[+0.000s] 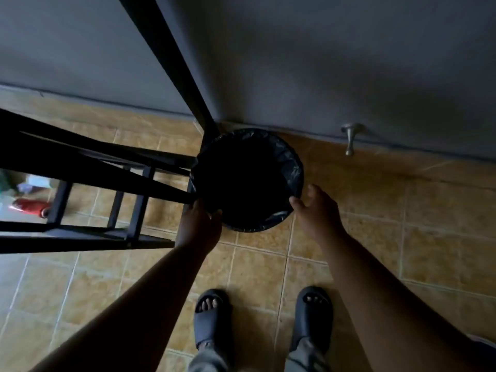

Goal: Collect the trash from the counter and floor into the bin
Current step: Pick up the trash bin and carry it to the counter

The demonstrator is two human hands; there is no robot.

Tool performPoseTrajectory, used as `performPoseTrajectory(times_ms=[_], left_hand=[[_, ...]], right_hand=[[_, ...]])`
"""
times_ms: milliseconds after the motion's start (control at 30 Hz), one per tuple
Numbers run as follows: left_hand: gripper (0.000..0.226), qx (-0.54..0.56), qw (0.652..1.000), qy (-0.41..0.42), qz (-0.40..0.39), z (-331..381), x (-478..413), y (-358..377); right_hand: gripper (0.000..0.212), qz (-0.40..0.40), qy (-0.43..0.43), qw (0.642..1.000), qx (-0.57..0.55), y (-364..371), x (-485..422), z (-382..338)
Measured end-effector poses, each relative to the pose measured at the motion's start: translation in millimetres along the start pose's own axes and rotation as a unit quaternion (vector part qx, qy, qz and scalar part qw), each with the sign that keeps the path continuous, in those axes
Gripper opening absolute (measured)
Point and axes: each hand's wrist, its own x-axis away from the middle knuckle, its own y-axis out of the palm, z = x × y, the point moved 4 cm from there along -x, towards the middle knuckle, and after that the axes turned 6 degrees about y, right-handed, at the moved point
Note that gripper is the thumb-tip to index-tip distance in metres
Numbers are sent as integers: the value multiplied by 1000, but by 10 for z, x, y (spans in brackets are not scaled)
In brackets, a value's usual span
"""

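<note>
A round bin (291, 163) lined with a black plastic bag stands on the tiled floor against the grey wall. Its inside is too dark to see. My left hand (198, 226) grips the near-left part of the rim. My right hand (315, 208) holds the near-right part of the rim, fingers curled over the bag's edge. Under the rack at the far left lie a red object (31, 206) and some pale items, blurred.
A black metal rack (88, 167) stands left of the bin, one leg touching it. A metal door stopper (350, 138) sticks out of the wall at the right. My feet in dark slippers (212, 315) stand on tan tiles.
</note>
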Motion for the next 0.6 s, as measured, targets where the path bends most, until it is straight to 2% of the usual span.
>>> performPoseTrajectory(times_ms=[200, 333, 433, 600], left_hand=[[50, -4, 994, -100, 31, -392, -480, 376], [42, -49, 994, -92, 34, -525, -626, 528], [36, -76, 993, -83, 40, -483, -616, 511], [31, -34, 995, -84, 32, -353, -455, 316]], right_hand=[[52, 11, 46, 998, 30, 537, -695, 320], [55, 27, 47, 998, 36, 690, -850, 360], [47, 62, 69, 996, 19, 677, -854, 399], [46, 43, 105, 993, -19, 384, -621, 421]])
